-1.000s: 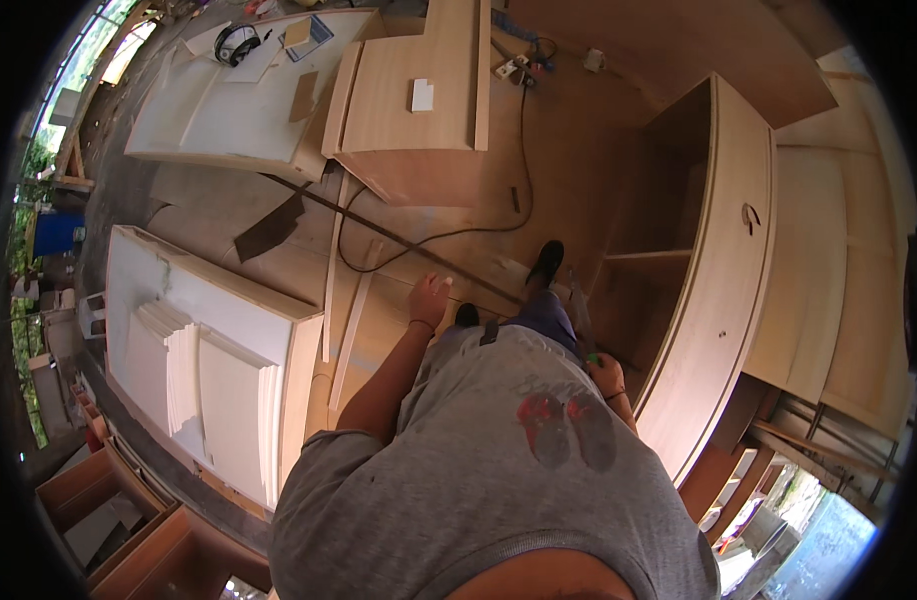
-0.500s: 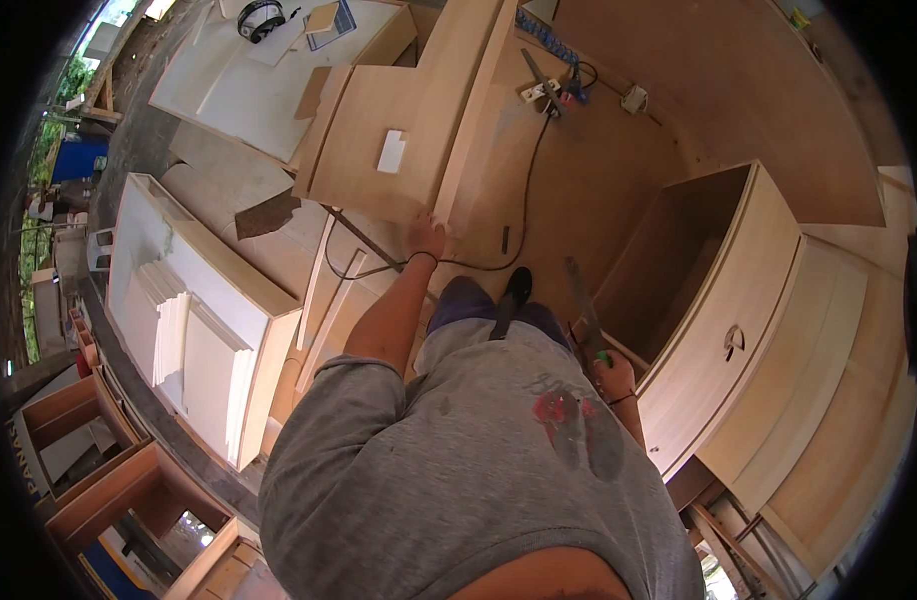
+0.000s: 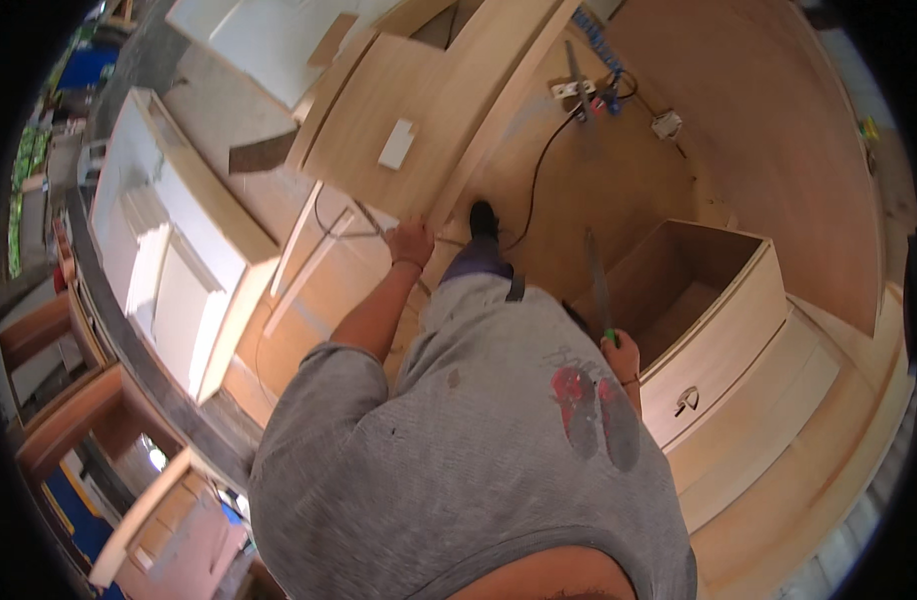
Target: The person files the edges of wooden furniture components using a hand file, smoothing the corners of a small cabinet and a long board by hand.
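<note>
— 2 hands showed, and we checked each in turn. What did our left hand [image 3: 411, 243] touch?

— It reached forward with its fingers spread loosely over the near edge of the long pale plywood panel [image 3: 419, 130], which lay flat on the brown plywood floor [image 3: 779, 150]. Whether the fingers gripped the edge or only rested on it, we could not tell.

— And our right hand [image 3: 622, 355]?

— It stayed low at our side, closed around the green handle of the long narrow steel-bladed handsaw [image 3: 599, 285]. The blade pointed away from us, up over the floor, beside the open light-wood cabinet box [image 3: 724, 330].

— Where did that cabinet stand?

— Just to our right, its open side facing up, with 1 dark metal pull on its front.

— What lay on the panel?

— 1 small white rectangular piece [image 3: 397, 144], near its middle.

— And farther out?

— 1 black power cable [image 3: 539, 170] ran over the floor from near our dark shoe [image 3: 483, 219] to the white socket strip [image 3: 576, 89]. On our left stood the large white panelled cabinet [image 3: 169, 270], well apart from our left hand.

— Our grey shirt [image 3: 479, 450] filled the lower part of the view.
</note>
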Motion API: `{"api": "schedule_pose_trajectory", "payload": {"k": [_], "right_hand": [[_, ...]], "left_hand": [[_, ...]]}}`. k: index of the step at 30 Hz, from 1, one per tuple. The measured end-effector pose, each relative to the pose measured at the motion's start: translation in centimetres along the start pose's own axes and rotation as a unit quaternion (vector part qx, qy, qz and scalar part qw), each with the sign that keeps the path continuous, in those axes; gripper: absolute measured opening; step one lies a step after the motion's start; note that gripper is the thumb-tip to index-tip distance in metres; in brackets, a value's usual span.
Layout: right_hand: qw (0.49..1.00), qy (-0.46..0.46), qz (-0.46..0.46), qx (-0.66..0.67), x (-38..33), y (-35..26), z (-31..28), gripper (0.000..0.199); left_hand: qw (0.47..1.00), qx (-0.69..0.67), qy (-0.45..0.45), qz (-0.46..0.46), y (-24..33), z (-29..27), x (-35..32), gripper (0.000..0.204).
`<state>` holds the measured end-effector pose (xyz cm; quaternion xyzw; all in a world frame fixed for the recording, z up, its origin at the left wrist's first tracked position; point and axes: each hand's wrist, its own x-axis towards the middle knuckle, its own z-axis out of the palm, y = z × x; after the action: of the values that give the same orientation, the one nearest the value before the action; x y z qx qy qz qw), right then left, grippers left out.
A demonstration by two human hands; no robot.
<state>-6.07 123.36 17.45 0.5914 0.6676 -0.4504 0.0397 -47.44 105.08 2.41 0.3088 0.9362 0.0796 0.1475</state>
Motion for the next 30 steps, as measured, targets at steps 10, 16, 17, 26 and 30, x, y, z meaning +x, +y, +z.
{"api": "schedule_pose_trajectory", "payload": {"k": [10, 16, 17, 26, 30], "right_hand": [[0.997, -0.072, 0.025, 0.024, 8.6, -6.5, -1.2, 0.028], [0.995, -0.078, -0.024, -0.058, 11.1, -6.5, -2.4, 0.035], [0.995, -0.079, -0.022, -0.064, 11.2, -6.8, -2.9, 0.036], [0.986, -0.067, -0.083, -0.13, 13.5, -4.0, -8.2, 0.041], [0.989, -0.086, -0.02, -0.116, 13.6, -5.9, -10.1, 0.04]], "left_hand": [[0.988, -0.142, 0.025, -0.054, 0.8, -1.8, -1.6, 0.013], [0.992, -0.098, 0.027, -0.068, 1.1, -2.6, -1.7, 0.012], [0.993, -0.089, 0.029, -0.076, 1.3, -2.7, -1.8, 0.012], [0.994, 0.024, 0.036, -0.096, 3.7, -4.2, -0.1, 0.042], [0.993, 0.104, -0.049, -0.026, 3.8, -5.0, 2.8, 0.067]]}}
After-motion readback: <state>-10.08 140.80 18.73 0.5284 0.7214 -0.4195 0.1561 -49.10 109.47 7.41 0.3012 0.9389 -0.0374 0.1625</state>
